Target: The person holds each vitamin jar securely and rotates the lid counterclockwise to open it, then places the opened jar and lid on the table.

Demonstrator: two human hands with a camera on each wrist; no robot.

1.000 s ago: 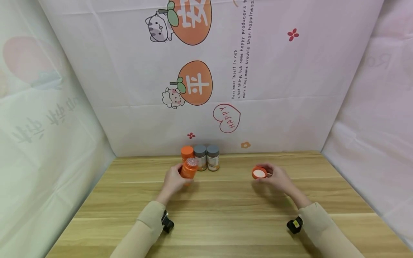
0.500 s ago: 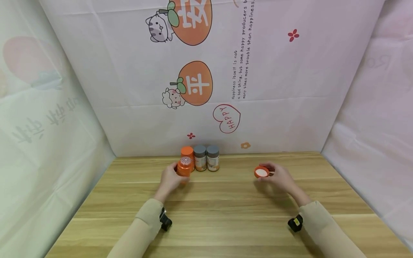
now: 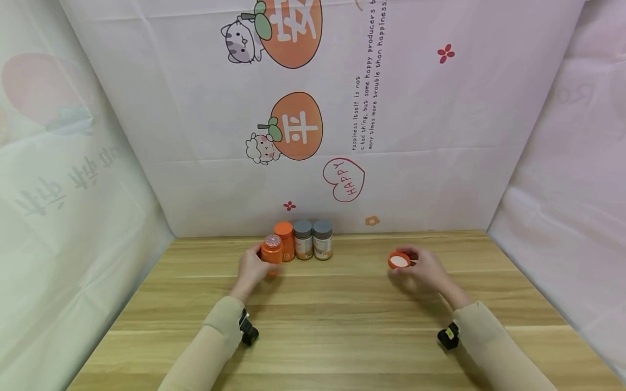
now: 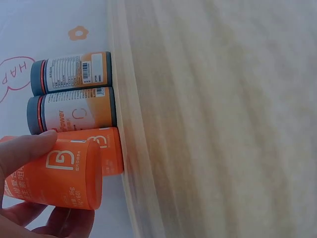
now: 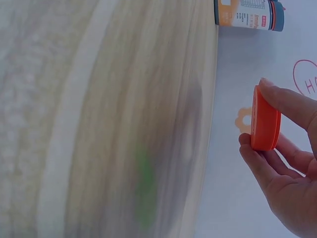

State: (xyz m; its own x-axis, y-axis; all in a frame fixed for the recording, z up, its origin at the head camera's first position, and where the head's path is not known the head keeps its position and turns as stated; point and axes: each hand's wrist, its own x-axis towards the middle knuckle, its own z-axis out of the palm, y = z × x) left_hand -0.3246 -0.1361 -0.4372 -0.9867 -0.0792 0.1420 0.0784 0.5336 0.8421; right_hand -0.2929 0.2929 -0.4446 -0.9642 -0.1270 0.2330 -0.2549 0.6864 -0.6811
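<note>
My left hand [image 3: 250, 271] grips an uncapped orange supplement bottle [image 3: 272, 255], its whitish top facing up in the head view. In the left wrist view, thumb and fingers curl round the bottle [image 4: 54, 173], close in front of a second orange bottle [image 4: 113, 151]. Well to the right, my right hand [image 3: 424, 269] pinches an orange cap [image 3: 399, 260] whose white inner face is turned toward the head camera. Seen from the right wrist, the cap [image 5: 265, 119] stands on edge between thumb and fingers, above the table.
A capped orange bottle [image 3: 285, 239] and two grey-capped bottles [image 3: 303, 244] stand in a row by the back wall. The wooden table [image 3: 332, 326] meets printed white cloth [image 3: 415, 163] at the back and sides.
My left hand has moved left with the orange bottle, which is now more upright and uncovers more of the capped one behind. My right hand has shifted slightly right with the cap.
</note>
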